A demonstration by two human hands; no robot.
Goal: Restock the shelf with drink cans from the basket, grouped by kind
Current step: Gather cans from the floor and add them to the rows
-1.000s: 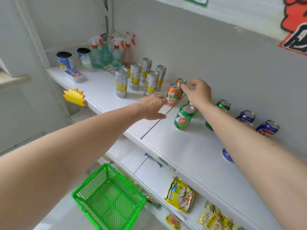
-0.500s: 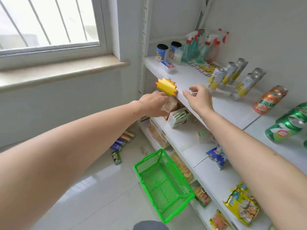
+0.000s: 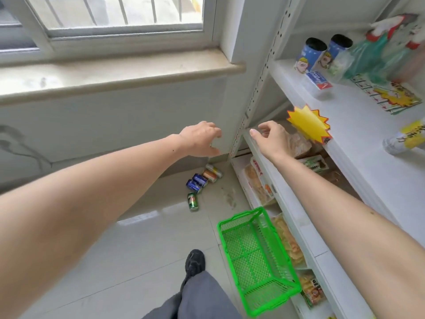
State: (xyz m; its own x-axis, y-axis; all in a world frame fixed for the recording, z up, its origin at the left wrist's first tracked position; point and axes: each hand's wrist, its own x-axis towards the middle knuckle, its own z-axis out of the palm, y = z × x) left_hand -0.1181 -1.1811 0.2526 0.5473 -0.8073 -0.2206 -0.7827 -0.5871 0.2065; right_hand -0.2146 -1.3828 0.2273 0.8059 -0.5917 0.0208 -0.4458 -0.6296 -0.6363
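Observation:
Several drink cans lie on the floor by the wall: a green can (image 3: 192,201), two blue cans (image 3: 197,182), an orange can (image 3: 209,175) and a silver-yellow can (image 3: 214,170). The green basket (image 3: 256,261) stands on the floor against the shelf unit, with no cans in it. My left hand (image 3: 200,139) hangs in the air above the floor cans, fingers loosely curled, holding nothing. My right hand (image 3: 271,137) is held out at the left end of the shelf unit, fingers relaxed, holding nothing. One silver-yellow can (image 3: 407,139) shows at the right edge on the top shelf (image 3: 368,134).
A yellow star tag (image 3: 308,124) sticks out from the top shelf's edge. Blue tubs (image 3: 310,54), a small blue box (image 3: 318,80) and spray bottles (image 3: 381,51) stand at the shelf's far end. Snack bags fill the lower shelves. My shoe (image 3: 195,263) and trouser leg are near the basket. A window sill (image 3: 115,72) runs along the left wall.
My view has swung left and down from the shelf cans to the floor. Both hands have left the cans on the shelf and moved left, past the star tag.

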